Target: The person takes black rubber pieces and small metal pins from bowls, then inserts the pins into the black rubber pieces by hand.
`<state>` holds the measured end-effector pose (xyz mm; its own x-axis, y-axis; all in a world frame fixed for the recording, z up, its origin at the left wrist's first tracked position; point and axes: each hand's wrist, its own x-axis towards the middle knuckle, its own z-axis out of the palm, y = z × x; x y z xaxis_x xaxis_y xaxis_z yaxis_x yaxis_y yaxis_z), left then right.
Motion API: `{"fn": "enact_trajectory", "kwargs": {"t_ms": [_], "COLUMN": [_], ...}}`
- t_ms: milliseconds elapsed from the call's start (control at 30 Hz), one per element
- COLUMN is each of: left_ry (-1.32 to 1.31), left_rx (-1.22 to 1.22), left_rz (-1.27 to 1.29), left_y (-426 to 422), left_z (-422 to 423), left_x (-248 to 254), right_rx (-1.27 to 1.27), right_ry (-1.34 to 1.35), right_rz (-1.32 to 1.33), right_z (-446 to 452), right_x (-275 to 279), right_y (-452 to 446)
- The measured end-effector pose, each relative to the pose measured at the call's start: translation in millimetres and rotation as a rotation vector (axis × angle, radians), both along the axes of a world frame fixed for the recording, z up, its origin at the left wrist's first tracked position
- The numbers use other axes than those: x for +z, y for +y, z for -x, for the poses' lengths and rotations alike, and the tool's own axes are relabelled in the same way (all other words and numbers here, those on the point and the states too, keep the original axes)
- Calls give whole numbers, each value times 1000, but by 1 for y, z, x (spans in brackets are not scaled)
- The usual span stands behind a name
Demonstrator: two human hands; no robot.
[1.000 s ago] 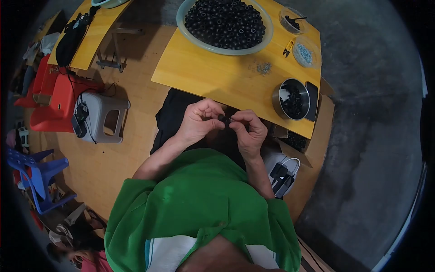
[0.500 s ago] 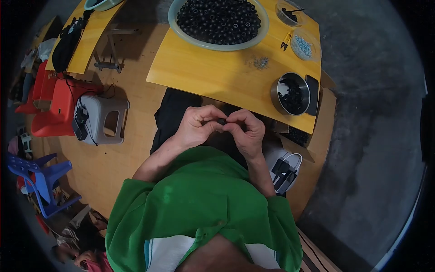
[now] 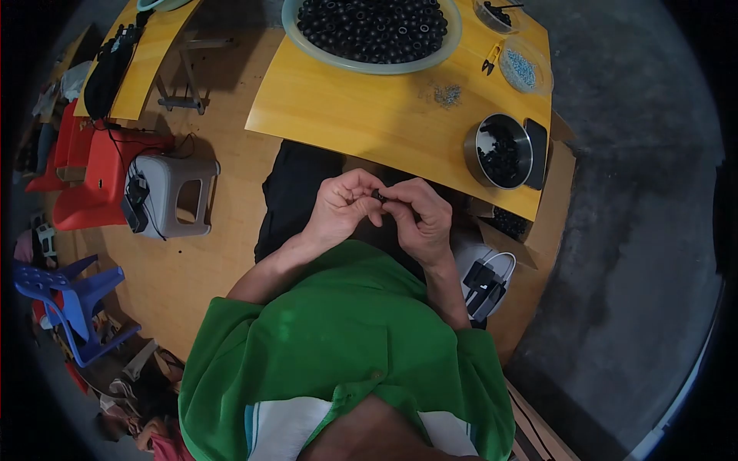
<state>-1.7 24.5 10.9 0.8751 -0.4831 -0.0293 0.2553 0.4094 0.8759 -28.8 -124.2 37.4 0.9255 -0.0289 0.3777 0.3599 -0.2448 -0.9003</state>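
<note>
My left hand (image 3: 336, 206) and my right hand (image 3: 422, 219) meet in front of my lap, just below the front edge of the yellow table (image 3: 330, 104). Between their fingertips is a small black part (image 3: 377, 196), pinched from both sides and mostly covered by the fingers. Its exact kind is too small to make out. On the table beyond, a large pale basin (image 3: 367, 70) is heaped with round black ring-like pieces (image 3: 373, 34). To the right, a steel bowl (image 3: 471, 157) contains small black pieces (image 3: 500, 154).
A phone (image 3: 536, 150) lies beside the bowl. Behind are a small silvery pile (image 3: 447, 95), yellow snips (image 3: 491, 58) and a clear tub with light-blue bits (image 3: 520, 69). A grey stool (image 3: 169, 173), red chairs (image 3: 104, 180) and a blue chair (image 3: 73, 296) stand left.
My fingers have shifted slightly around the small black part, and both hands stay together. The table and its contents sit a little higher in view.
</note>
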Motion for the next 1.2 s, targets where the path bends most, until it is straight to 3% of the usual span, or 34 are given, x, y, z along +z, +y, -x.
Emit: {"fn": "enact_trajectory", "kwargs": {"t_ms": [167,233,367,467,500,567,700,900,967,1067,1200], "left_ry": [11,-9,20,166,213,244,250,228,145,115,93], "left_rx": [-13,-12,-9,-4,34,62,49,82,112,113,114], "left_rz": [32,17,-6,198,223,235,233,178,140,97,107], "left_y": [0,1,2,2,2,3,3,0,-1,-4,-5], "left_z": [0,-1,-1,-2,-4,-7,-6,-7,-6,-5,-4], "left_x": [-2,-4,-6,-11,-14,-16,-18,-20,-22,-18,-16], "right_rx": [-53,-56,-20,-138,-141,35,108,87,9,-20,-51], "right_ry": [107,-83,-53,430,430,697,647,441,316,175,97], "right_rz": [-76,73,112,5,4,-621,-617,-462,-149,70,99], "right_z": [3,1,-1,-5,-6,-8,-4,0,1,4,3], "right_x": [6,-1,0,-13,-22,-34,-30,-14,-10,-13,-14], "right_y": [5,4,1,-8,-14,-25,-25,-8,-5,-4,-4]}}
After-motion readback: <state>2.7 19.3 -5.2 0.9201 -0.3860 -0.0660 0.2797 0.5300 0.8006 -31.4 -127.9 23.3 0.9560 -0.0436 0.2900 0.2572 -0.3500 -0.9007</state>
